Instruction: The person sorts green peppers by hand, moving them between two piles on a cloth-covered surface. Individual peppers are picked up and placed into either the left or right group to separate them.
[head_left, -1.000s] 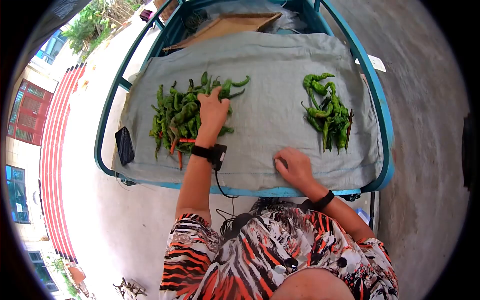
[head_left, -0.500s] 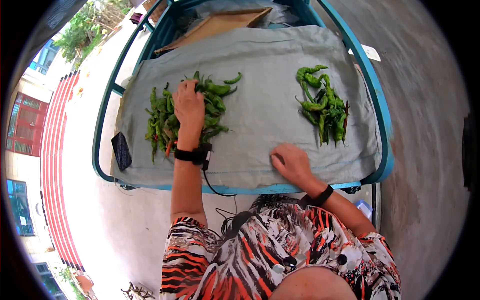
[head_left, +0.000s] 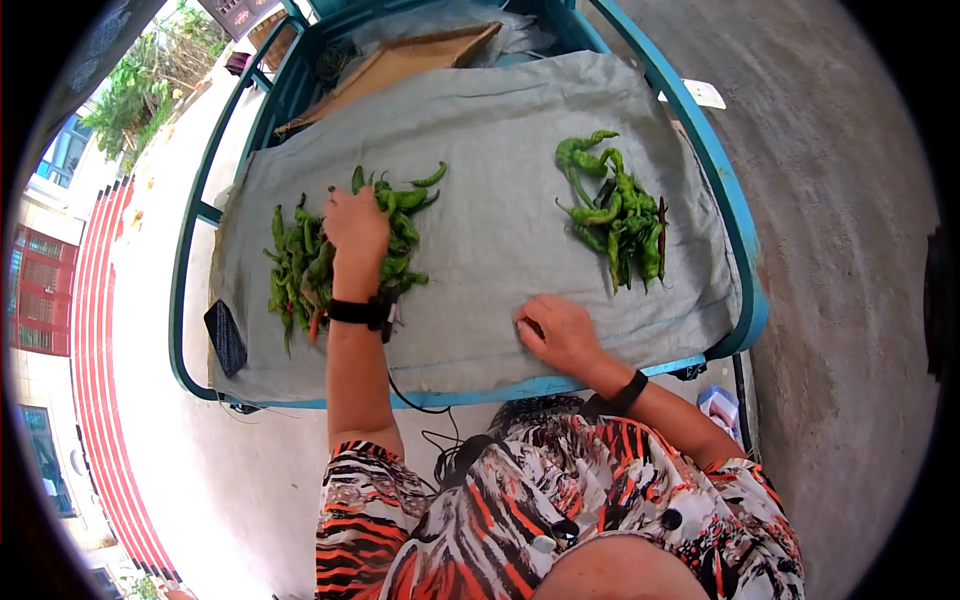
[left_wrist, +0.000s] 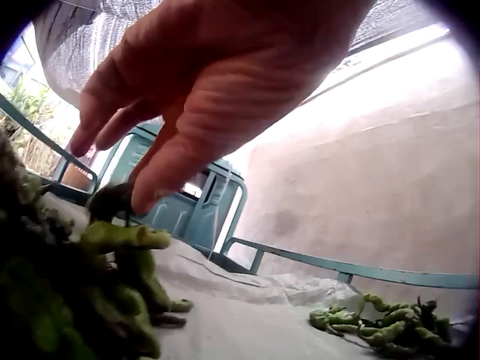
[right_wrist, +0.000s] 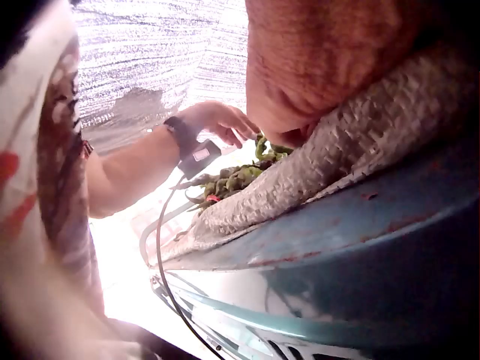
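A large pile of green peppers lies on the left of a grey cloth; a reddish one shows at its near edge. Over the pile's upper part is my left hand; in the left wrist view the thumb and a finger of that hand pinch a dark green pepper. A smaller pepper pile lies at the right, a dark reddish pepper along its side. My right hand rests loosely curled near the cloth's front edge, apart from both piles; its fingertips are hidden.
Blue-green rails border the cloth on a cart bed. A dark flat object lies at the left front corner. Behind the cloth is a brown board with clear plastic. A cable hangs from the left wrist.
My left hand has moved left across the large pile, from its right part to its upper middle. My right hand stays on the cloth. The head view has shifted, moving the cart leftward.
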